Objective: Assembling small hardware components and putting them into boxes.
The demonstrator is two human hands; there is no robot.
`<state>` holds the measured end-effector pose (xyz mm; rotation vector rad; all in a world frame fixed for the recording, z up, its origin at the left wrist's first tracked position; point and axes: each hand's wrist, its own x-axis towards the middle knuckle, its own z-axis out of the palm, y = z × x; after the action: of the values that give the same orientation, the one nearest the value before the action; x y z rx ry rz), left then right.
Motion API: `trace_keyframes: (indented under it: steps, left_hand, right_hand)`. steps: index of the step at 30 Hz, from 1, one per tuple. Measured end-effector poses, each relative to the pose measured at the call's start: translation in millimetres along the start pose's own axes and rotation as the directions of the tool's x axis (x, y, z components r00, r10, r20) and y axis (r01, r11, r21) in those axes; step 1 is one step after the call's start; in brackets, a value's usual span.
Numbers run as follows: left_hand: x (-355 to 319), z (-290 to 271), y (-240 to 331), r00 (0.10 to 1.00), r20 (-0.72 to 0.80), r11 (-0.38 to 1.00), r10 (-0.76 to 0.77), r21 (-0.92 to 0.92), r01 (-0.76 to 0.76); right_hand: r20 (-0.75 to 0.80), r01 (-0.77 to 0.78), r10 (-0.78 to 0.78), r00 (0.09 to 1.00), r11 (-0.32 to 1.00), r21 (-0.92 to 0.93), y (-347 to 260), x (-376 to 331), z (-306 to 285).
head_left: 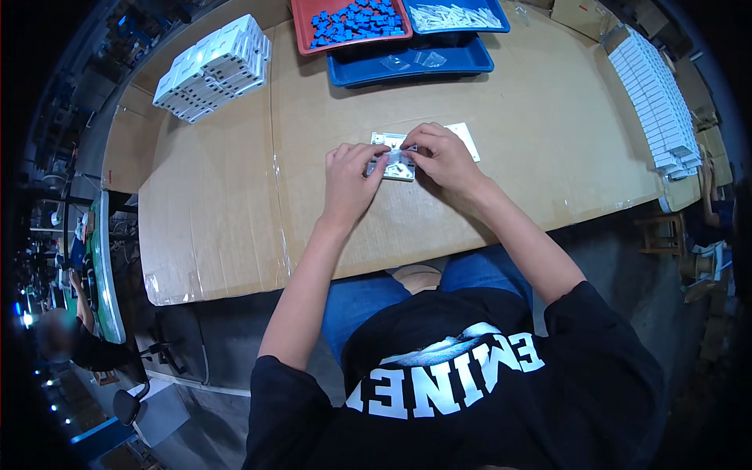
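A white square plastic housing (403, 174) with an open, detailed inside lies on the table in front of me. My left hand (351, 178) is at its left side, thumb and fingers pinched together over it. From the right, my right hand (440, 157) reaches in, its thumb and fingertips also closed over the housing. Between the two sets of fingertips is a small translucent piece (397, 157), its kind too small to tell. Partly behind my right hand lies a flat white plate (465, 139).
Cardboard covers the table (219, 211). At the back stand a red tray (301, 31) of blue parts, a blue tray (504, 28) of white pieces and a lower blue tray (345, 74) with small clear bags. White housings are stacked left (215, 66) and right (650, 102).
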<state>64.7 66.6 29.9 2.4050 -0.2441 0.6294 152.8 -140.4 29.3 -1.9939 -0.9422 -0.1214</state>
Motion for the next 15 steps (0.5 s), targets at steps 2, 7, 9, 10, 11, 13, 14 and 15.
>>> trace_keyframes:
  steps: [2, 7, 9, 10, 11, 13, 14, 15]
  left_hand:
    - [0.7, -0.4, -3.0, 1.0, 0.008, 1.0, 0.01, 0.025, -0.01]
    - [4.6, -4.3, -12.1, 0.997, 0.069, 0.997, 0.028, 0.064, -0.033]
    - [6.7, -5.8, -12.9, 0.991, 0.132, 0.998, 0.022, 0.05, -0.029]
    - [7.6, -8.2, -13.3, 0.99, 0.137, 0.999, 0.019, 0.048, -0.026]
    - [8.4, -11.0, -13.8, 0.983, 0.172, 0.995, 0.063, 0.06, -0.074]
    - [9.0, -15.4, -13.1, 0.973, 0.208, 0.99, 0.104, 0.07, -0.121]
    - [9.4, -17.6, -12.4, 0.964, 0.231, 0.986, 0.128, 0.074, -0.148]
    - [9.2, -18.6, -11.9, 0.955, 0.255, 0.981, 0.151, 0.077, -0.176]
  right_hand:
    - [0.051, 0.044, -0.039, 0.998, 0.994, -0.101, -4.5, -1.2, -0.9]
    - [0.05, 0.083, -0.074, 0.996, 0.968, -0.235, -15.6, -5.2, 1.0]
    - [0.067, 0.075, -0.06, 0.996, 0.962, -0.263, -15.2, -7.0, 0.6]
    - [0.087, 0.087, -0.063, 0.994, 0.95, -0.301, -15.0, -7.4, 0.5]
    - [0.108, 0.1, -0.067, 0.992, 0.935, -0.339, -14.9, -8.2, 0.3]
    - [0.12, 0.1, -0.06, 0.991, 0.928, -0.36, -14.9, -9.8, 0.1]
    - [0.13, 0.104, -0.058, 0.99, 0.919, -0.382, -15.5, -9.8, -0.4]
    - [0.132, 0.103, -0.056, 0.99, 0.919, -0.381, -16.5, -9.9, -1.5]
